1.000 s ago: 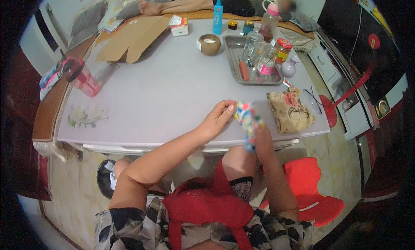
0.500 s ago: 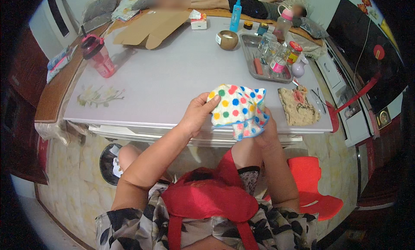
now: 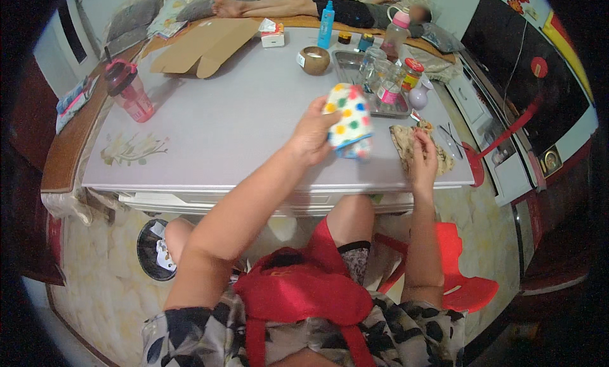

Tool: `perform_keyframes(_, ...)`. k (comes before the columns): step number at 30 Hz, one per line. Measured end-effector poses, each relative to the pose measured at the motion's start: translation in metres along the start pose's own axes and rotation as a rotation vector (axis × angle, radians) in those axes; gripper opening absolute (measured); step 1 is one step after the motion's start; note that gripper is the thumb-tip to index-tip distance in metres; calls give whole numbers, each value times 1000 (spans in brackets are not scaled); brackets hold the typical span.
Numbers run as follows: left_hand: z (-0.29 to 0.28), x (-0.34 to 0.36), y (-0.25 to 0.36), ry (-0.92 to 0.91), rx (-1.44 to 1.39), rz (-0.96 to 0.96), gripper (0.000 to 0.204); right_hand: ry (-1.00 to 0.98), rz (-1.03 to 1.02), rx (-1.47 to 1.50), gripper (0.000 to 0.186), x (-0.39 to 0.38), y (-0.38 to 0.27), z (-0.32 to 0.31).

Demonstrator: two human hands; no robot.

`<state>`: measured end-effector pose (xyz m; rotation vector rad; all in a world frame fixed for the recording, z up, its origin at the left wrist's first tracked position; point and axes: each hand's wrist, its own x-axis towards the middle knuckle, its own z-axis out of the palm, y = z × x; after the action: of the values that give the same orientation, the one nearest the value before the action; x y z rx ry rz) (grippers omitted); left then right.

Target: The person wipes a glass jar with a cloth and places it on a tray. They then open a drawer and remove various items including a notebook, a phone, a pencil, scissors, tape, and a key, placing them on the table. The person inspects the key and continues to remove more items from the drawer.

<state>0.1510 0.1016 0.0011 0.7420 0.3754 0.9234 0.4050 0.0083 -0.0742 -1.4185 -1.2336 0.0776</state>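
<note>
A white cloth with colourful dots [image 3: 347,116] is held up in my left hand [image 3: 313,129], its fingers closed on the near left part and the rest folded over, slightly blurred. My right hand [image 3: 422,154] is to its right, fingers loosely curled and apart, over a beige patterned cloth [image 3: 402,138] lying on the pale table [image 3: 222,126]; whether the fingertips touch that cloth I cannot tell. Beside the beige cloth lie glasses [image 3: 451,140].
At the back right stand a metal tray [image 3: 346,59] with glass containers, a red-lidded jar [image 3: 412,78] and purple vase [image 3: 419,97]. Cardboard [image 3: 203,46], a wooden bowl [image 3: 315,64] and pink tumbler [image 3: 133,100] occupy the table. A person [image 3: 342,10] lies behind it.
My left hand has risen with the dotted cloth, which was spread wider half a second ago. My right hand has let go of it and moved right to the beige cloth.
</note>
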Motion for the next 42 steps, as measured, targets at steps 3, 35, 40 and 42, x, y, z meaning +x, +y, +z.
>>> perform_keyframes(3, 10, 23, -29, -32, -53, 69, 54, -123, -48, -523, 39, -5, -10, -8)
perform_keyframes(35, -277, -171, -120, 214, 1962, 243, 33, -219, -100, -853, 41, -16, 87, -38)
perform_keyframes(40, -266, -180, -92, 76, 1723, -11, 34, -260, -66, -811, 42, -18, 88, -44)
perform_keyframes(42, -276, -190, -100, 46, 1675, 37, 30, -284, -46, -713, 43, -11, 94, -33)
